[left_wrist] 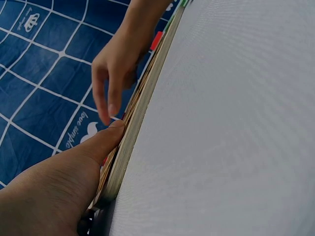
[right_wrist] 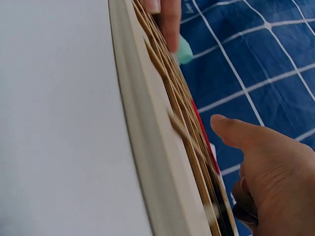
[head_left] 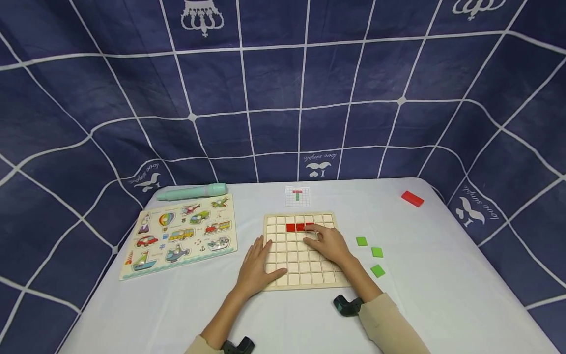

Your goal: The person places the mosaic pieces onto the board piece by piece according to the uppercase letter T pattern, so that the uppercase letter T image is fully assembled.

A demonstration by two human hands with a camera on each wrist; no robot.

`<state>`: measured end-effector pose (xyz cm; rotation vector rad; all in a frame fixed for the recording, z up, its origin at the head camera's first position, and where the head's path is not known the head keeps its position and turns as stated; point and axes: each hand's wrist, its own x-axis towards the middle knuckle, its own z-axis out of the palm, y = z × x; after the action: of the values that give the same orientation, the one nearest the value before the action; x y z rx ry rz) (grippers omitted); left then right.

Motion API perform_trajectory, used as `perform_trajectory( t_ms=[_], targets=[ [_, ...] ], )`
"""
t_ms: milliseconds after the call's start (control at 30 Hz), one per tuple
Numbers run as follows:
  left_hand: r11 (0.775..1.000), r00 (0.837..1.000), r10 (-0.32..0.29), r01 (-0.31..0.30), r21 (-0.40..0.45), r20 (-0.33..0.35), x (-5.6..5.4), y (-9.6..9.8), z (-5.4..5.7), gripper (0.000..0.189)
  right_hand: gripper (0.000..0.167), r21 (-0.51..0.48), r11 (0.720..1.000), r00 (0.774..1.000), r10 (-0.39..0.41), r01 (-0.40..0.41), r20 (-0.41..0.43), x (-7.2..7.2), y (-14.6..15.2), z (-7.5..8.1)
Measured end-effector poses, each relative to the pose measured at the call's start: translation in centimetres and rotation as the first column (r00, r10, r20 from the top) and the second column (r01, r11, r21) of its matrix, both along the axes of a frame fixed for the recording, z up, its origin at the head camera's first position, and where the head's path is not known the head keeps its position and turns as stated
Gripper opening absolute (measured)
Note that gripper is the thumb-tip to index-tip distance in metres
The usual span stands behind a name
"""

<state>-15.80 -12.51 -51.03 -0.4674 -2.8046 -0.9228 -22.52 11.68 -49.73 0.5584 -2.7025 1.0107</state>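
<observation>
A light wooden grid board (head_left: pixel 294 268) lies flat on the white table. Three red tiles (head_left: pixel 290 227) sit side by side in its second row from the far edge. My left hand (head_left: pixel 256 268) rests on the left edge of the board with fingers spread, the thumb over the near-left squares. Above the right part of the grid is my right hand (head_left: pixel 330 244), its index fingertip at the rightmost red tile and its thumb apart from the finger. In the right wrist view the thumb (right_wrist: pixel 221 120) stands clear of the board's side; the other fingers are mostly hidden.
Right of the board lie three green tiles (head_left: pixel 377 252), with a red block (head_left: pixel 412 198) farther back. A small card (head_left: pixel 297 196) with a red and green T pattern lies behind the board. A vehicle picture puzzle (head_left: pixel 181 236) and a teal tube (head_left: pixel 192 192) are at left.
</observation>
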Motion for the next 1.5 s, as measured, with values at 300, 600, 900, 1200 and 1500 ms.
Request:
perform_trajectory(
  t_ms=[300,600,900,1200,1500],
  targets=[
    [1.0,1.0,-0.003,0.003,0.007,-0.004,0.0,-0.1,0.1,0.093,0.042,0.014,0.999,0.999,-0.041,0.041,0.016,1.1,5.9,0.1],
    [1.0,1.0,0.0,0.0,0.002,-0.008,-0.1,-0.1,0.0,0.093,0.043,-0.005,0.987,0.986,-0.163,0.163,-0.014,2.5,12.5,-0.1],
    [1.0,1.0,0.0,0.0,0.0,0.004,-0.2,-0.1,-0.1,0.094,0.043,-0.008,0.981,0.981,-0.196,0.195,-0.015,3.0,14.5,0.0],
    [1.0,1.0,0.002,-0.002,-0.006,0.004,-0.2,0.0,-0.1,0.094,0.041,0.004,0.983,0.983,-0.183,0.183,-0.019,3.0,14.5,-0.1],
    [1.0,1.0,0.005,-0.005,0.002,0.022,-0.2,0.1,0.0,0.094,0.047,0.042,0.982,0.981,-0.187,0.185,0.046,3.1,14.5,-0.2]
  ],
)
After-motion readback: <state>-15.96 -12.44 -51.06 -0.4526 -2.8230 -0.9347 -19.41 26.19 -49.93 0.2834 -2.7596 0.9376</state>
